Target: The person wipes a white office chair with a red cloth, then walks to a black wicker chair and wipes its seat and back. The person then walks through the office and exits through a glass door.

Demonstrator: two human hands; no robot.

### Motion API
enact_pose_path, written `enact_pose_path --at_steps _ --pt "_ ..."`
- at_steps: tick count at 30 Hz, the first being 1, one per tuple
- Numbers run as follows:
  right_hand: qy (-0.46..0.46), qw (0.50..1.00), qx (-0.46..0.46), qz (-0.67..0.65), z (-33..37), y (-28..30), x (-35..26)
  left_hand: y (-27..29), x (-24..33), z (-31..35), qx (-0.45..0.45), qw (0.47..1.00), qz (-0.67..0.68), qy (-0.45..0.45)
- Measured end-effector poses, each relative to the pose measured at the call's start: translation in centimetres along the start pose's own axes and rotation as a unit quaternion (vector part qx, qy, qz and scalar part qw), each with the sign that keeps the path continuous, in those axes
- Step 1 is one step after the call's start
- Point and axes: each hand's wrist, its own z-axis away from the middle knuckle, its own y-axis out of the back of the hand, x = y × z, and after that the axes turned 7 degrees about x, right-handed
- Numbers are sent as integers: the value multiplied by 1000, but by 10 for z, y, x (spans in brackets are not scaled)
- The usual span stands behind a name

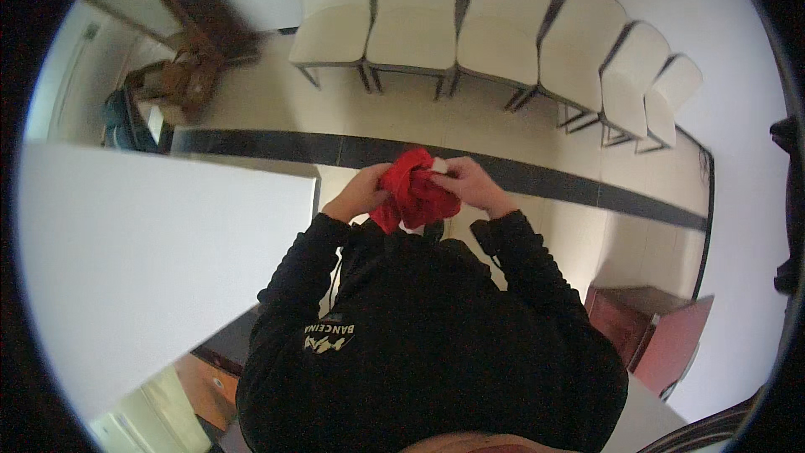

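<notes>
A bunched red cloth [417, 197] is held up in front of my body, crumpled and folded over itself. My left hand [359, 191] grips its left side, with the fingers partly hidden by the folds. On the other side, my right hand [475, 184] pinches the cloth's upper right part, next to a small white patch [439, 165] that looks like a tag. What kind of cloth article it is cannot be made out in its bunched shape. Both hands are close together, with black sleeves at the wrists.
A white tabletop [168, 260] lies to my left. Several cream chairs [411, 33] line the far wall. Cardboard boxes [189, 84] and a brown board [210, 13] stand at the far left. A reddish-brown cabinet [620, 319] with an open door is at my right.
</notes>
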Motion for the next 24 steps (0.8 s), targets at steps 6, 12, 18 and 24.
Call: enact_pose_path --at_steps 6,12,18,24 --pt "-147 957 220 -115 14 85 66 -9 -4 -119 -101 984 -126 -80" --pt "-115 795 508 -311 33 75 85 -13 -34 -217 -195 978 80 -3" --pt "-129 707 579 -386 57 6 72 -19 -27 -275 -392 902 177 37" --pt "-114 766 551 -310 68 -87 72 -88 46 -237 -587 779 -44 -216"
